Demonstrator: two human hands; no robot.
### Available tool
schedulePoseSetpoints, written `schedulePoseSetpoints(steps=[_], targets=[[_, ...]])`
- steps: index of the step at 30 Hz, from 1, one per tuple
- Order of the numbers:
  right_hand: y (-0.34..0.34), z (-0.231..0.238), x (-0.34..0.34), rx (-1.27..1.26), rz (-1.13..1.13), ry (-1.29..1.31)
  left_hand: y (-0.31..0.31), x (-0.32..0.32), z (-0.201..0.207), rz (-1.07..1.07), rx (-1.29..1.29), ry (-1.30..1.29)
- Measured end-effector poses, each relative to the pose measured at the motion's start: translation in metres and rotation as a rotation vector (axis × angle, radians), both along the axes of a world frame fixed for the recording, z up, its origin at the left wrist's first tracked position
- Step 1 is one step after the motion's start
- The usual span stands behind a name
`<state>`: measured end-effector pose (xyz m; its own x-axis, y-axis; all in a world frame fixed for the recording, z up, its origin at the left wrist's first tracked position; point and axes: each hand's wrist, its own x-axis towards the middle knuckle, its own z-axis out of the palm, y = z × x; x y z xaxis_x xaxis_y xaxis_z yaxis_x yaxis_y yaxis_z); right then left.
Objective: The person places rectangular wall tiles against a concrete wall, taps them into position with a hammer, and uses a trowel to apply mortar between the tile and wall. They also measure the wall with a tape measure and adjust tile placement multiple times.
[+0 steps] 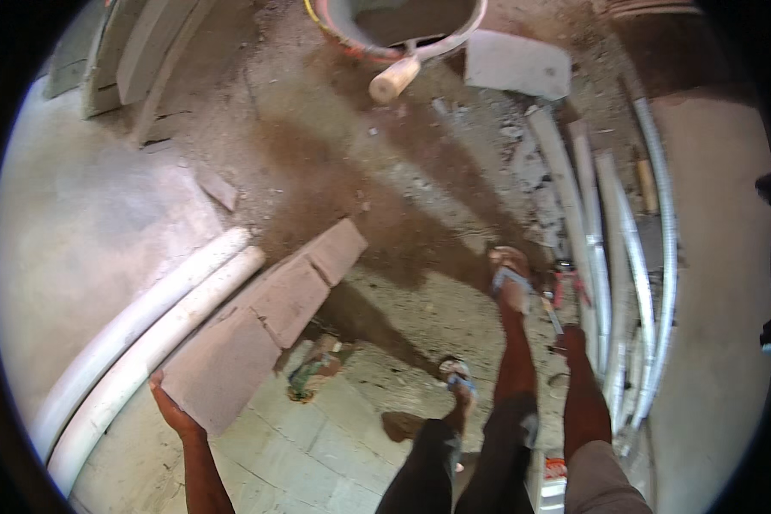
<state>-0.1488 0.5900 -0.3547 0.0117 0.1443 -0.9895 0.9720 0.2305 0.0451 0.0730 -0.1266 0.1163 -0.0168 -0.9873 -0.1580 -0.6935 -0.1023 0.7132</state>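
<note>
My left hand (176, 415) is wrapped round the near end of a large reddish-brown block (223, 368), its fingers along the left edge. Two smaller blocks of the same colour, a middle block (289, 291) and a far block (338, 248), continue the row away from me. On the right, my right hand (571, 344) reaches low beside my foot, its fingers closed at the near end of a slim tool (552, 315) with a pale shaft. Just beyond the tool lie red-handled pliers (564, 287). The fingertips are too small to make out fully.
Two white pipes (150, 355) lie left of the blocks. Several long pipes (595, 231) run along the right. A bucket (480, 17) with a wooden handle (394, 80) stands far ahead, near a flat slab (519, 65). Crumpled scraps (313, 370) lie by the blocks.
</note>
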Motion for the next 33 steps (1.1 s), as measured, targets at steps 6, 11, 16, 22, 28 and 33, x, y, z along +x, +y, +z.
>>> schedulePoseSetpoints(steps=[6, 11, 16, 22, 28, 33], targets=[[0.001, -0.092, 0.064, 0.134, -0.25, 0.286, 0.013, -0.032, 0.003, 0.114, -0.004, 0.004], [-0.012, -0.099, 0.061, 0.405, -0.43, 0.331, 0.019, -0.036, 0.001, 0.052, -0.046, -0.057], [0.011, -0.083, 0.071, 0.192, -0.63, 0.334, 0.009, -0.02, 0.002, -0.138, 0.002, 0.021], [0.078, -0.002, 0.08, 0.332, -0.129, 0.065, -0.013, 0.007, -0.014, -0.115, -0.258, -0.237], [0.017, 0.192, 0.027, 0.377, 0.853, 0.249, -0.007, 0.0, -0.016, -0.252, -0.366, -0.493], [-0.087, 0.293, -0.052, 0.056, 0.458, 0.213, -0.001, -0.003, -0.004, -0.358, -0.411, -0.763]])
